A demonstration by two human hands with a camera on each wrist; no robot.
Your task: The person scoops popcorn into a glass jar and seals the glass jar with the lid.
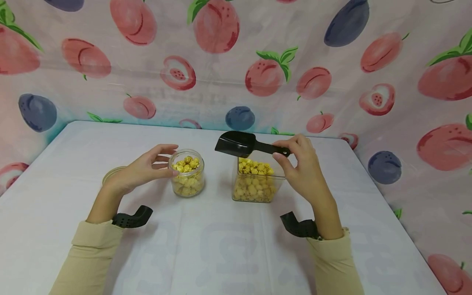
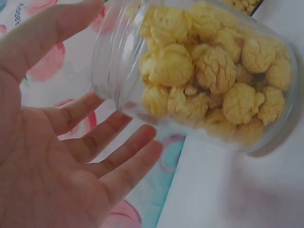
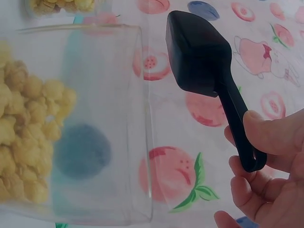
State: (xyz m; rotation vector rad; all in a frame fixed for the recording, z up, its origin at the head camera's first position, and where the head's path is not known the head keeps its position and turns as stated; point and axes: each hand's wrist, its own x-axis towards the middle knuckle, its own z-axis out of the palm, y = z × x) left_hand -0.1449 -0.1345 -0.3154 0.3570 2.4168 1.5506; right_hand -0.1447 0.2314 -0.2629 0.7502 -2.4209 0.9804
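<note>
A clear glass jar [image 1: 188,174] filled with yellow popcorn stands upright on the table. My left hand [image 1: 141,168] is beside its rim, thumb at the near side and the other fingers loosely extended along the far left. In the left wrist view the fingertips [image 2: 142,135] are spread right at the jar's mouth [image 2: 111,66]. My right hand [image 1: 304,168] pinches a black scoop [image 1: 236,143] by the end of its handle, thumb on top. Its bowl points left, above a clear square container [image 1: 254,198] of popcorn [image 3: 28,128].
A round lid [image 1: 110,174] lies on the table behind my left wrist, partly hidden. The white-covered table [image 1: 221,246] meets a fruit-print cloth [image 1: 214,82] at its back and right edges. Black curved mounts [image 1: 132,217] sit on both wrists.
</note>
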